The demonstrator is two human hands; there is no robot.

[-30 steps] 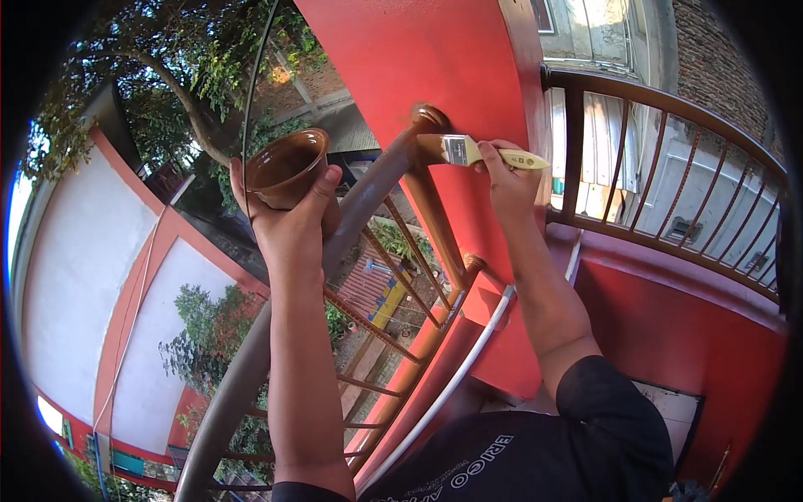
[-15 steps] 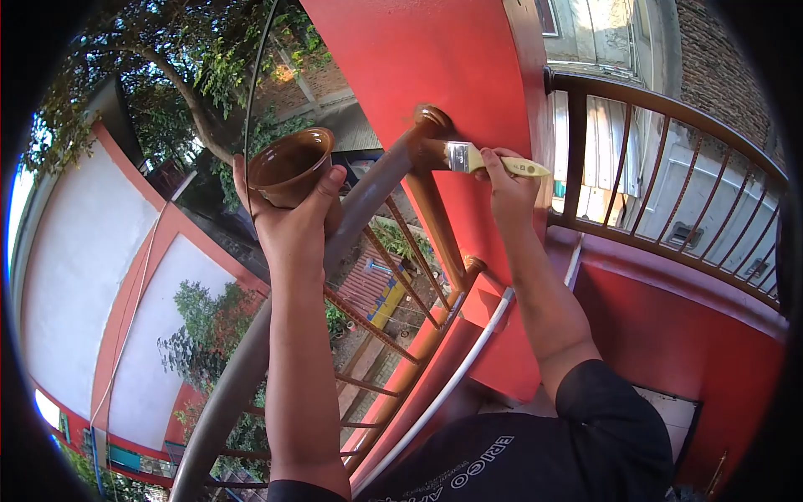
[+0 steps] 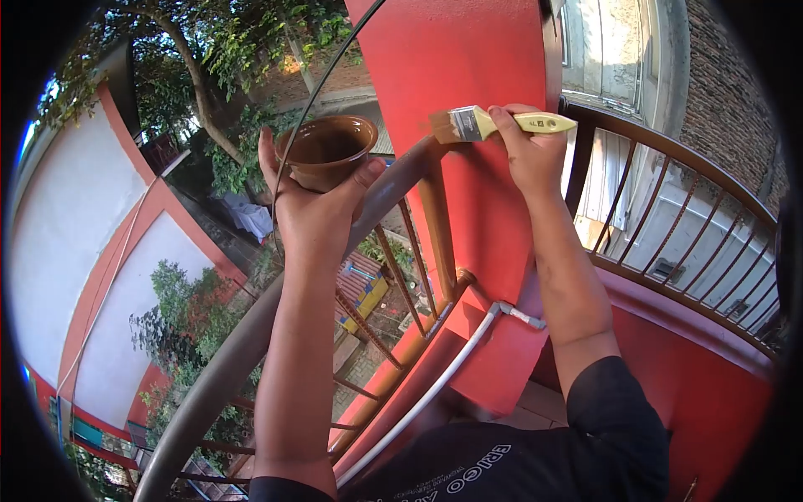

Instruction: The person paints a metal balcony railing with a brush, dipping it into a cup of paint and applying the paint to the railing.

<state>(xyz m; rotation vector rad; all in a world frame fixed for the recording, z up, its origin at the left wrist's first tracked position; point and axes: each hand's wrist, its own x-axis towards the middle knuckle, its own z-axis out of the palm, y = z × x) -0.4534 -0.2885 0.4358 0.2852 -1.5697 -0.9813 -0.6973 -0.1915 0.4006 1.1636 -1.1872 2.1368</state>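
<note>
Cupped in my left hand (image 3: 322, 197) is a brown bowl (image 3: 326, 159), its dark inside facing up and my thumb against its side. My right hand (image 3: 529, 142) grips the pale wooden handle of a flat paintbrush (image 3: 468, 125). Brown-stained bristles point left and overlap the upper end of the handrail (image 3: 401, 180), close to the red pillar (image 3: 456, 58). Grey-brown colour covers most of the curved rail. Glossy brown shows near its pillar end and on the post (image 3: 439, 226) below.
A thin black cable (image 3: 330, 67) crosses in front of the bowl. Twisted balusters (image 3: 389, 259) stand under the rail, with a yard below. A white pipe (image 3: 418, 406) runs along the red ledge. Another brown railing (image 3: 669, 151) is at the right.
The brush has moved from the pillar side of the rail's end up onto its top, bristles now tilted upward-left. The view has shifted, and the bowl sits farther right in it.
</note>
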